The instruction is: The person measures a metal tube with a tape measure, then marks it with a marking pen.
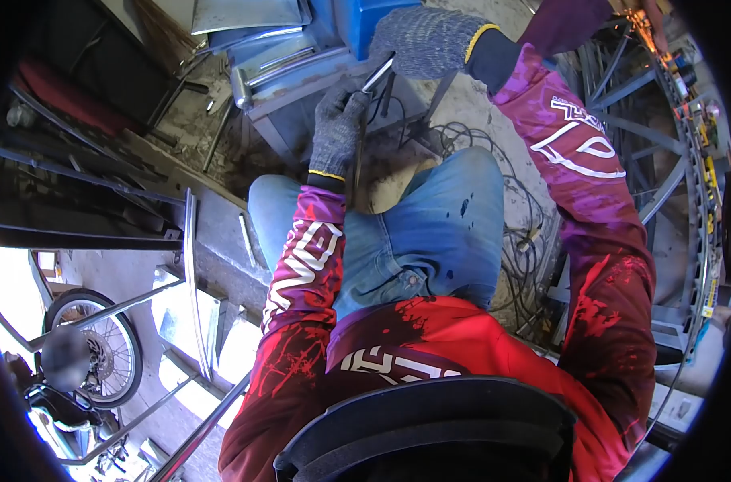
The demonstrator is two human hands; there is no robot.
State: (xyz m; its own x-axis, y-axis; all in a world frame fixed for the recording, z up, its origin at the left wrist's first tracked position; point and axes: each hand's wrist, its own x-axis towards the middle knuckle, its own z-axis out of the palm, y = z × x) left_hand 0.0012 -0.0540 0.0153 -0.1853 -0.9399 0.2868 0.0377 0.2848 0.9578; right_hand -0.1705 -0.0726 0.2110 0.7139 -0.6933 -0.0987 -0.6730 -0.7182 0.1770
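Observation:
A short shiny metal tube [376, 74] with a dark end slants up from my left hand [337, 132]. That hand wears a grey knit glove with a yellow cuff edge, and its fingers are wrapped round the tube. My right hand [430, 44], in a matching glove, is at the upper end of the tube with its fingers curled. Whether its fingertips pinch the tube or something behind it is hidden. Below both hands, a grey metal stand [289, 120] carries lengths of metal tubing [281, 68]. My knees in blue jeans are spread beneath my arms.
Dark cables [526, 209] lie coiled on the floor at right. Orange sparks [642, 28] fly at the upper right, near a metal frame [663, 189]. A blue box [373, 20] stands ahead. Metal bars [190, 281] and a spoked wheel [96, 345] are at left.

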